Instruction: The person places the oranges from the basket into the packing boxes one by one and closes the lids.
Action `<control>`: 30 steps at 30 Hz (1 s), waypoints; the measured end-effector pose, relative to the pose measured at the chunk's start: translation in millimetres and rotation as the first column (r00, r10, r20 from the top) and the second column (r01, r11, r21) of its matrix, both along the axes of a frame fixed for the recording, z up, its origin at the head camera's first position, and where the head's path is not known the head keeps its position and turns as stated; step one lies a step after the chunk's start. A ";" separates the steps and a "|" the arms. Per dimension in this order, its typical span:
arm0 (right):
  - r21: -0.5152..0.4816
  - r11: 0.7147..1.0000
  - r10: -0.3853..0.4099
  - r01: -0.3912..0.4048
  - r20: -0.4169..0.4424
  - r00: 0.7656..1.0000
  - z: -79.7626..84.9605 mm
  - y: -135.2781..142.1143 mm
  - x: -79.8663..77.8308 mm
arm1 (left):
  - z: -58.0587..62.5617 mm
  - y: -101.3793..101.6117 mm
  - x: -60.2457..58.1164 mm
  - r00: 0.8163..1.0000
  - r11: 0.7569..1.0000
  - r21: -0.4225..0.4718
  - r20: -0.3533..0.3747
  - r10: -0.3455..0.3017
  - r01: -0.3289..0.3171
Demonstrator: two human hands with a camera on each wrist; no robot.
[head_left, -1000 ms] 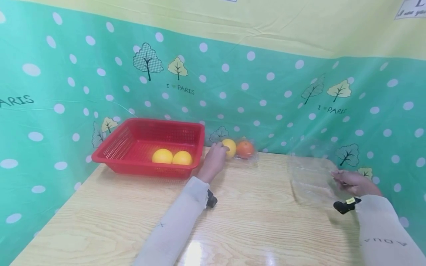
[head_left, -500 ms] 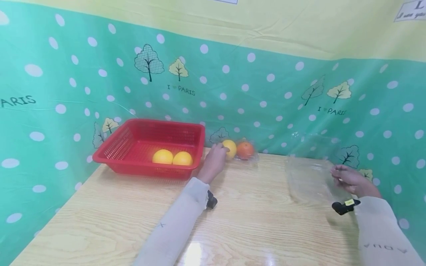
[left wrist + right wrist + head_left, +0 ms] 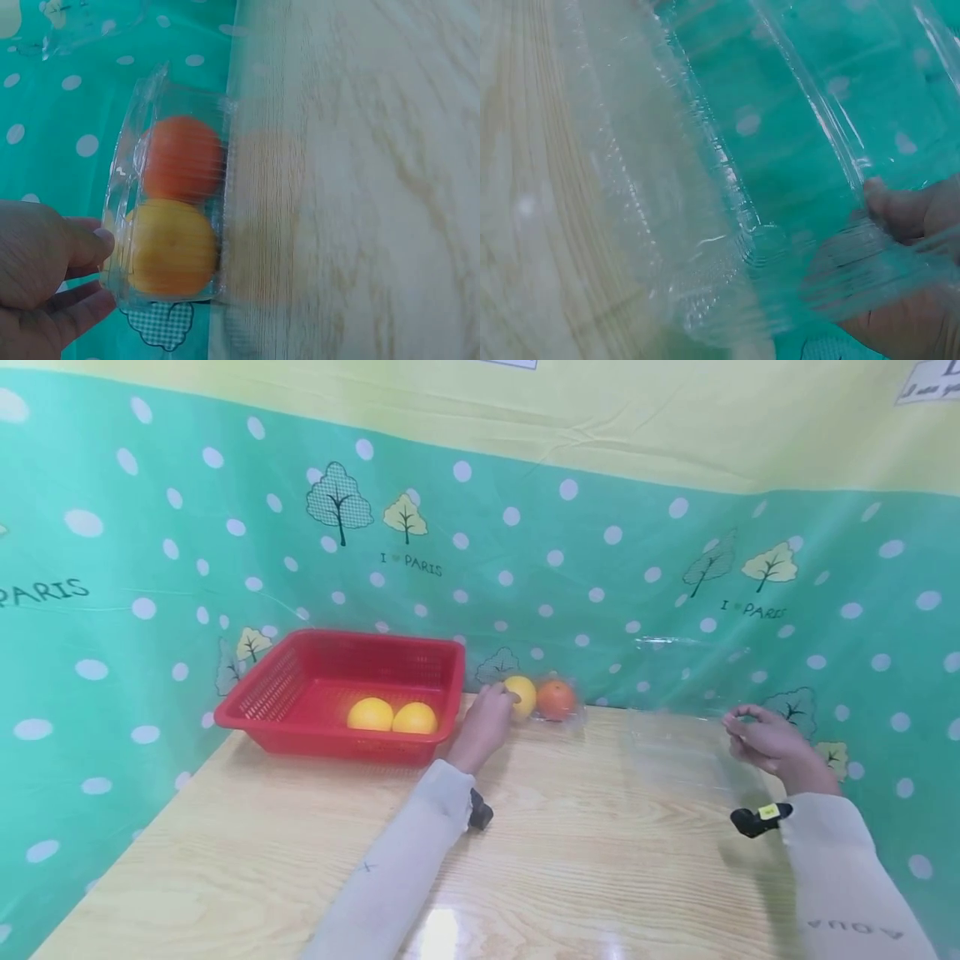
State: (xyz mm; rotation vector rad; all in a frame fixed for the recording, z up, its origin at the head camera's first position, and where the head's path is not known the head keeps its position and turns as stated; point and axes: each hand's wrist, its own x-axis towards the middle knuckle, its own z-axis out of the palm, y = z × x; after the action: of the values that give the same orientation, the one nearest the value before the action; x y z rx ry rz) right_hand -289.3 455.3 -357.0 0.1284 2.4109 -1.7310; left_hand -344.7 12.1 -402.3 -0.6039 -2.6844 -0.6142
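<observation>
1. While both hands were out over the far part of the tabletop, the left hand pinched the rim of a fruit box between thumb and fingers, though some fingertips were hard to make out.
2. Resting at the middle of the tabletop's far edge, that see-through plastic box held an orange fruit and a yellow fruit in a row, touching or nearly so. Its close walls probably kept the round pair from rolling.
3. Toward the far right corner of the tabletop, the right hand pinched the edge of a clear box, thumb on one side and fingers behind the plastic. Such a thin edge presumably gave the easiest hold; whether the base touched the wood, I could not tell.
4. At the far left corner of the tabletop sat a red basket. Two yellow balls of fruit lay side by side toward its near right corner, likely kept in by the raised walls.
5. Behind the far edge hung a dotted cloth, and each pale sleeve had a black camera at its cuff, presumably to watch that hand.
</observation>
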 end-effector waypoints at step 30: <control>-0.145 0.989 0.013 -0.030 -0.120 0.993 -5.9 -146.3 -8.7 | 67.3 -29.1 22.5 0.997 0.991 -0.130 -0.074 0.001 -0.010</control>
State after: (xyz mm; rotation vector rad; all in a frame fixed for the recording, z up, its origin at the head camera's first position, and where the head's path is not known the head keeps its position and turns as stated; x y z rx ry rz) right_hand -298.0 309.0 -362.9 -0.0207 2.3439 -1.9498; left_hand -322.2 -17.0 -335.0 -0.6400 -2.6703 -0.4089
